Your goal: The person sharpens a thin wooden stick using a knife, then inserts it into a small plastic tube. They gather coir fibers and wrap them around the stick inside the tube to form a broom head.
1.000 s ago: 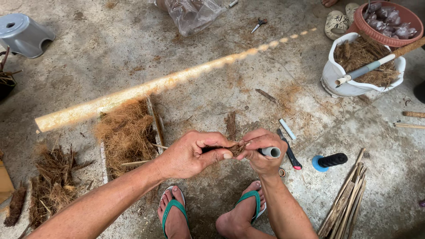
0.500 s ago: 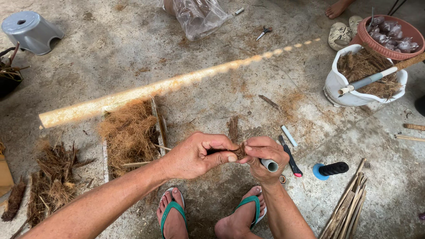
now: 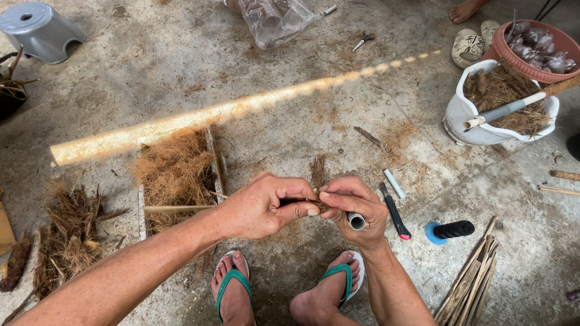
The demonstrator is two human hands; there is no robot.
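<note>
We're mid-stuffing: left hand [image 3: 260, 208] pinches brown fibre [image 3: 316, 199] at 9 o'clock of the small tube [image 3: 355, 221] that the right hand [image 3: 356, 211] grips closed; next needs firmer packing.

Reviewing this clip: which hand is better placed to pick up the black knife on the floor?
Right hand, probably: the black knife lies just beside it, while the left hand is farther away, pinching the fibre bundle.

Right hand [image 3: 355, 209] turned: white tube [image 3: 356, 221] in its grip, a second ago lying sideways pointing toward black knife [image 3: 394, 210], now shows open end upward. Left hand [image 3: 266, 205] thumb and fingers pressed closer onto brown fibre tuft [image 3: 318, 181] beside right hand. View tipped up: bare foot [image 3: 466, 9] now visible above white bucket [image 3: 477, 130].
</note>
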